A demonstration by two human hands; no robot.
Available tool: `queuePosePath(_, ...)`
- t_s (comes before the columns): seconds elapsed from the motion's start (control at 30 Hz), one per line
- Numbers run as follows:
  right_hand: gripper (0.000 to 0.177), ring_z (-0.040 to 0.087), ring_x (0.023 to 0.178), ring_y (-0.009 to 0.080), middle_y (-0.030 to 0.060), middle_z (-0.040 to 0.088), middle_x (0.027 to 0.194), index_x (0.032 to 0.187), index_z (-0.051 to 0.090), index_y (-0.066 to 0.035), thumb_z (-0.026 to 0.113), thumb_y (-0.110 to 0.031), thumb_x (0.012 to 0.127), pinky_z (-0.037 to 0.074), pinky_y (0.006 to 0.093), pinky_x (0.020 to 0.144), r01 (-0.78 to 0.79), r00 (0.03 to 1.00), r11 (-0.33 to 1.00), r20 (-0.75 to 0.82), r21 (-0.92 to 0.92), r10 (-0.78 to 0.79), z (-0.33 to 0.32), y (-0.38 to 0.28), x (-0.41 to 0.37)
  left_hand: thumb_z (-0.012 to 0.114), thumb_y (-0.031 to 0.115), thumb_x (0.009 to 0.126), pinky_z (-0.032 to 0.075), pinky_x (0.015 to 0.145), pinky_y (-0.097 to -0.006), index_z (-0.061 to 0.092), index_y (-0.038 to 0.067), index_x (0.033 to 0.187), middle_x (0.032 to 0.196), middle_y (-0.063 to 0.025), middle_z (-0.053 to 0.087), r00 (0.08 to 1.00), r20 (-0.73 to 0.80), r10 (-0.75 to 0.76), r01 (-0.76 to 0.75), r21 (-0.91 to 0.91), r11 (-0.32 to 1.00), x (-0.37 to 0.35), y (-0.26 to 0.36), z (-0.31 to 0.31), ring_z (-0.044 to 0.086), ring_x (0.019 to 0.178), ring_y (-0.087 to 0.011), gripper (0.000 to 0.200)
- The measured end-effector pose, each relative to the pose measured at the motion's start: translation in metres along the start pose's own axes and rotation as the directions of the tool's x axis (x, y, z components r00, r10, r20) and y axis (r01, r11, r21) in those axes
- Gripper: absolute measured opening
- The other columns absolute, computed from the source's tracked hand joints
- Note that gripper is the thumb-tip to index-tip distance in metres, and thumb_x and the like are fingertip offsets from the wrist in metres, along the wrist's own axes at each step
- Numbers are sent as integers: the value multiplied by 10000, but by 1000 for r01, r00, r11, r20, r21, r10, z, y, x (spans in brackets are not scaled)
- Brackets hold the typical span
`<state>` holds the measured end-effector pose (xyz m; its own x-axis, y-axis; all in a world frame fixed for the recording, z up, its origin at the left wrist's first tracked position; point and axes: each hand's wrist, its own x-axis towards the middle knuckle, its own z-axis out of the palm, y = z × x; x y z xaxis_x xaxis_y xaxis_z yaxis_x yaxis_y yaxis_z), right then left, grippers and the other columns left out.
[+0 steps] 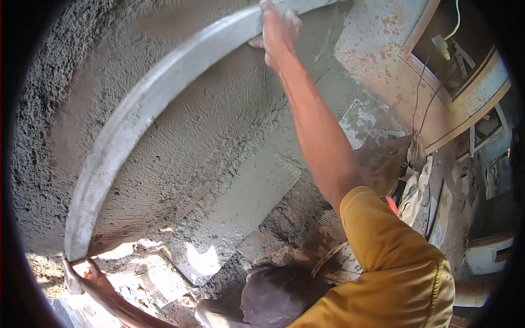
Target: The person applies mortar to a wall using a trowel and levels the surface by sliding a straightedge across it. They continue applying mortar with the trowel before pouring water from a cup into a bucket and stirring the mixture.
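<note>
A long grey metal straightedge (pixel 142 104) lies flat against a wall coated in wet grey plaster (pixel 208 126); the lens bends it into an arc. My right hand (pixel 279 30) grips its upper end at the top of the view, arm stretched out in a yellow sleeve. My left hand (pixel 90 276) holds its lower end at the bottom left. The plaster is rough to the left of the straightedge and smoother to its right.
A rusty pale-blue door frame (pixel 383 49) stands right of the plastered wall, with a wire and plug (pixel 440 46) hanging in its opening. Rubble and mortar lumps (pixel 158 273) lie on the floor. My dusty knee (pixel 273 295) is at the bottom centre.
</note>
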<state>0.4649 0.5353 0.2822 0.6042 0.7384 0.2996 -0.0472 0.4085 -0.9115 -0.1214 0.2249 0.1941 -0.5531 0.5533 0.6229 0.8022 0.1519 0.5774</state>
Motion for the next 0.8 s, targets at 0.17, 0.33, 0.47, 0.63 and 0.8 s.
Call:
queuePosePath(0.17,914,618,1202,388,330,378,1492,1549,178,170,653,-366,981,633,550,885,-214,976,976,38,38,213,-47,124,-46,590,209,1059,573,1073,-310,456,-4,1503,1211,-192,572,811,231,-538,515,-718,467,-68,-47,58,582,962,-150,511)
queuePosePath(0.33,996,576,1251,430,294,320,1555,1655,52,-39,689,-344,952,589,578,961,-440,897,896,-22,60,442,-76,198,-83,634,335,1044,564,1045,-335,477,-4,1479,1216,-179,563,703,474,-531,638,-749,177,-116,-93,89,604,1099,-225,573)
queuePosePath(0.47,1004,683,992,426,344,520,1345,1652,102,-71,750,-324,928,629,580,814,-467,883,878,-4,106,470,-109,232,-97,553,361,1072,519,1091,-379,451,96,1539,1328,-210,510,740,379,-556,609,-729,313,-153,-118,81,590,1199,-306,546)
queuePosePath(0.63,924,559,1253,515,340,463,1410,1610,82,-5,706,-254,976,531,648,981,-408,900,903,229,138,371,-123,158,-99,647,358,1026,509,1053,-425,491,44,1441,1234,-211,577,616,404,-676,625,-773,108,-160,-93,19,614,1218,-344,544)
queuePosePath(0.8,466,617,1176,482,319,504,1347,1320,574,64,680,-233,976,558,607,1013,-144,980,987,148,71,132,-96,46,-54,716,328,972,575,950,-374,564,-60,1235,1115,-193,657,585,418,-695,539,-841,-52,-153,-39,-26,675,1023,-277,493)
